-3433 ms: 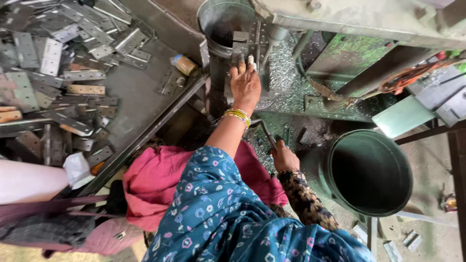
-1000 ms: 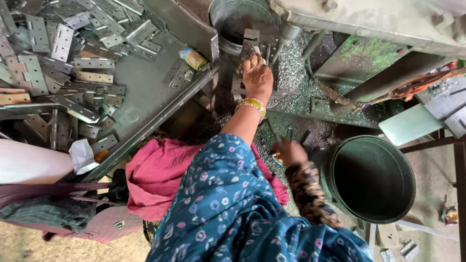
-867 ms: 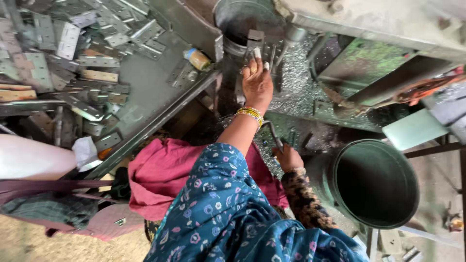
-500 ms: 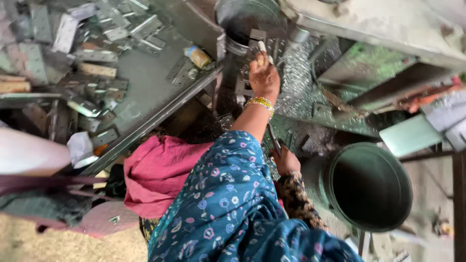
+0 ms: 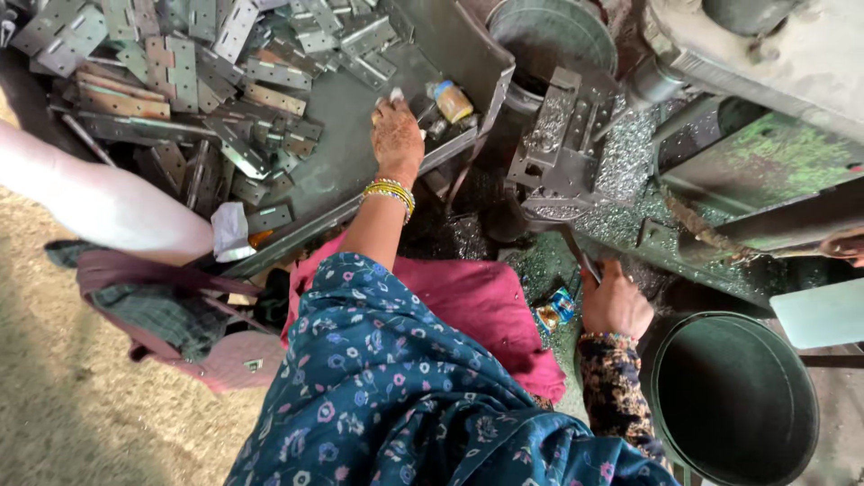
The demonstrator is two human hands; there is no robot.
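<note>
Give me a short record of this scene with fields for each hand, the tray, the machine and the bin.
left hand: palm down on the metal tray, fingers beside a small capped bottle
right hand: closed around a thin lever below the press
tray contents: heap of flat metal hinges
press machine: grey, metal shavings around it
bin: round, dark green, beside the right hand

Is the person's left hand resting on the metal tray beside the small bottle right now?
Yes, the left hand lies on the grey tray, just left of the small bottle.
</note>
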